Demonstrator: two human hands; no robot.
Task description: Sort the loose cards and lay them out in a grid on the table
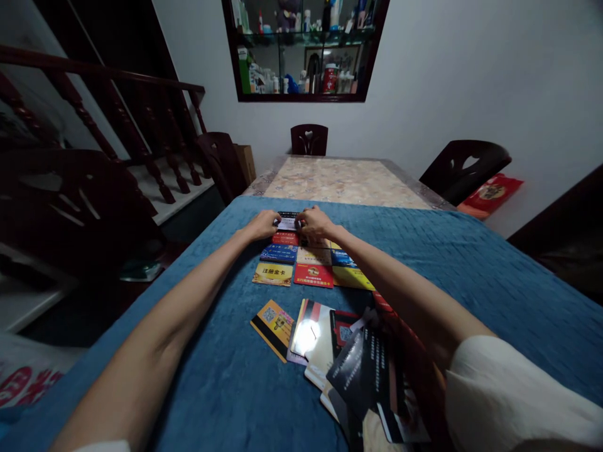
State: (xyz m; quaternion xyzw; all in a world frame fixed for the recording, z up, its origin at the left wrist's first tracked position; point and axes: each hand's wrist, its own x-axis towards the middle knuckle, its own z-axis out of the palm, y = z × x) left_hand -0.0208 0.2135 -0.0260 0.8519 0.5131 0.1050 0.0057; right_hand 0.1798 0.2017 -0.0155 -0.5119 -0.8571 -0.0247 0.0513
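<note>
Where the fingers meet, head view: both hands at the far end of a card layout on a blue cloth [494,263].
Left hand [264,225]: closed, thumb and fingers pinching the left end of a white card [287,224].
Right hand [316,223]: fingers bent, pinching the same card's right end.
White card: between the hands; a dark strip shows just beyond it.
Nearer than left hand, in column: red card [284,238], blue card [278,253], gold card with Chinese lettering [272,274].
Nearer than right hand: pale card [313,256], then red card with gold emblem [313,275]; right of these, yellow card [352,278], partly under the forearm.
Loose cards, well nearer than both hands: orange card with QR code [274,328] lying angled; overlapping pile to its right, including black card [349,371] and striped card [311,329].
Beyond hands: patterned tabletop [334,179], wooden chair [308,139], glass-shelved display cabinet [301,98].
</note>
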